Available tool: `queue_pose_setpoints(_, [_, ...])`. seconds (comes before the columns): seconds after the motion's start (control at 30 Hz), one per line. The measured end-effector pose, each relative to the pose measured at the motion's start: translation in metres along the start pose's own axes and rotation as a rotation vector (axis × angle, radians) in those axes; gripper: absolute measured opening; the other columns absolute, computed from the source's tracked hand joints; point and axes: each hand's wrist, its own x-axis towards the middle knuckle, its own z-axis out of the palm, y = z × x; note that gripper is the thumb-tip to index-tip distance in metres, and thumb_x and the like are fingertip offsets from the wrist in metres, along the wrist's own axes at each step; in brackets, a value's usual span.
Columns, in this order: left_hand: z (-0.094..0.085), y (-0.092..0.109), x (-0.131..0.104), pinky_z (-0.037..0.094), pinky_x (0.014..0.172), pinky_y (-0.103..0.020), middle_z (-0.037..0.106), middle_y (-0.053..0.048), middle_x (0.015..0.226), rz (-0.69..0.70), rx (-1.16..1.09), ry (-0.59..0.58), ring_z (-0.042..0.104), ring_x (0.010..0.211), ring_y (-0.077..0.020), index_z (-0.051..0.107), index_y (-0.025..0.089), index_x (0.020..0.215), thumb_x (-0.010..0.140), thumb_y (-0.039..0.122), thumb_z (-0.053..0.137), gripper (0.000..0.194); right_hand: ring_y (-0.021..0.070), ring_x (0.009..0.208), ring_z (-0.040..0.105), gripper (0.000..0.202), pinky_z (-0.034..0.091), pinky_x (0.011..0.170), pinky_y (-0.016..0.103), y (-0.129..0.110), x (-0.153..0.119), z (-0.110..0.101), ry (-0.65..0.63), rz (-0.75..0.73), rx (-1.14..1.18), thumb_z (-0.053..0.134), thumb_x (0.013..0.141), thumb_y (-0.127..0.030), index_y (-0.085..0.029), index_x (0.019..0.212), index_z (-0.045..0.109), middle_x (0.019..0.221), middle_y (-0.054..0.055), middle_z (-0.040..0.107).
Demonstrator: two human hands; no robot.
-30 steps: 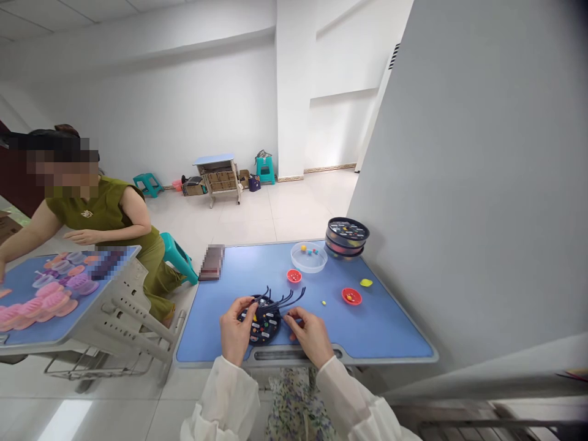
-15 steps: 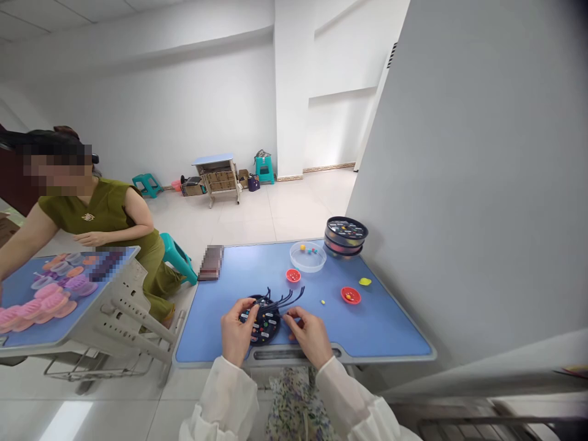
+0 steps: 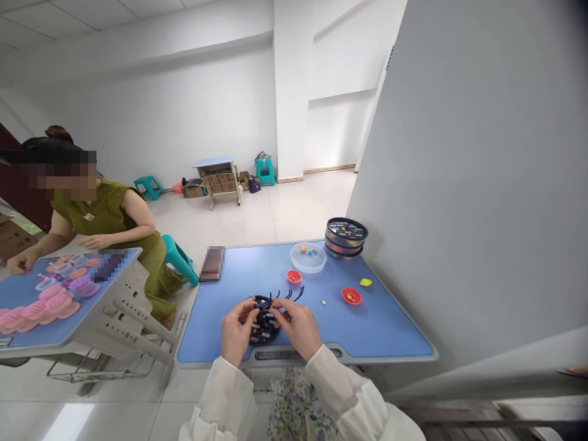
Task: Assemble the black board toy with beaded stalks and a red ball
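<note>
Above the near edge of the blue desk, my left hand (image 3: 237,332) pinches a bunch of thin dark rods with bent ends (image 3: 289,294). My right hand (image 3: 302,329) is closed at the same bunch, thumb and finger close to the left fingertips; its fingers partly cover the rods. Just under both hands lies a round black disc (image 3: 265,334) printed with coloured dots and pale labels. Its upper part is partly hidden by my fingers.
On the desk (image 3: 376,331) are a clear round tray (image 3: 309,267) with small balls, two red bowls (image 3: 294,277) holding small pieces, a yellow piece (image 3: 365,282) and stacked round boxes (image 3: 346,237). A person (image 3: 110,208) sits left, beside pink and purple parts (image 3: 46,304). A wall stands right.
My right hand has moved left and slightly up, to the rods beside my left fingertips. My left hand stays nearly in place. The seated person's arm has drawn back over their table.
</note>
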Motion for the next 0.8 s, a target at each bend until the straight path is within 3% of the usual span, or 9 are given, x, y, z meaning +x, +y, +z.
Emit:
queue_pose_setpoints(0.1, [0.0,0.0,0.0,0.057,0.068,-0.029,0.074,-0.008,0.094,-0.05,-0.04,-0.055,0.069,0.087,-0.0228,0.068,0.017,0.088,0.074,0.04,0.065,0.027,0.0154,0.055,0.067,0.021,0.051,0.06,0.026,0.003,-0.006,-0.005,0.01,0.02,0.018,0.051,0.085,-0.037,-0.023,0.081,0.066,0.085,0.003,0.075])
queue_pose_setpoints(0.2, [0.001,0.002,-0.002,0.056,0.062,-0.025,0.072,-0.01,0.103,-0.091,-0.058,-0.101,0.068,0.091,-0.0222,0.064,0.018,0.096,0.076,0.04,0.063,0.03,0.0156,0.056,0.067,0.022,0.053,0.061,0.028,0.007,-0.012,-0.007,-0.009,0.005,0.086,0.05,0.085,-0.038,-0.023,0.079,0.065,0.094,0.004,0.074])
queue_pose_setpoints(0.33, [0.003,0.008,0.002,0.053,0.08,-0.031,0.07,-0.009,0.111,-0.004,-0.009,-0.124,0.065,0.101,-0.0211,0.058,0.02,0.114,0.075,0.03,0.065,0.041,0.015,0.055,0.066,0.023,0.054,0.062,0.029,0.011,-0.014,-0.004,-0.015,0.005,0.123,0.05,0.085,-0.038,-0.022,0.076,0.063,0.101,0.006,0.073])
queue_pose_setpoints(0.4, [0.003,0.013,0.008,0.05,0.088,-0.034,0.072,-0.007,0.105,0.048,0.043,-0.162,0.065,0.1,-0.0209,0.061,0.021,0.111,0.074,0.026,0.065,0.038,0.0151,0.055,0.066,0.023,0.053,0.06,0.029,0.012,-0.014,-0.002,-0.013,0.004,0.11,0.05,0.084,-0.039,-0.022,0.077,0.064,0.097,0.006,0.073])
queue_pose_setpoints(0.53, [0.005,0.023,0.022,0.052,0.079,-0.031,0.075,-0.006,0.092,0.088,0.139,-0.299,0.068,0.089,-0.0215,0.071,0.021,0.095,0.072,0.023,0.065,0.025,0.0163,0.053,0.066,0.025,0.051,0.056,0.028,0.015,-0.015,-0.002,-0.029,0.01,0.063,0.051,0.084,-0.042,-0.022,0.079,0.065,0.077,0.003,0.073])
queue_pose_setpoints(0.7, [0.009,0.028,0.033,0.052,0.075,-0.029,0.076,-0.004,0.083,0.191,0.178,-0.399,0.069,0.078,-0.0203,0.075,0.022,0.079,0.074,0.025,0.063,0.013,0.0164,0.051,0.066,0.026,0.051,0.054,0.027,0.019,-0.021,-0.005,-0.05,0.038,0.098,0.05,0.085,-0.043,-0.022,0.079,0.064,0.078,0.004,0.072])
queue_pose_setpoints(0.8, [0.011,0.028,0.034,0.052,0.076,-0.028,0.076,-0.003,0.082,0.151,0.161,-0.421,0.069,0.079,-0.02,0.075,0.022,0.076,0.075,0.027,0.062,0.014,0.016,0.051,0.066,0.026,0.05,0.054,0.026,0.019,-0.023,-0.006,-0.046,0.026,0.106,0.051,0.085,-0.042,-0.021,0.078,0.064,0.077,0.004,0.072])
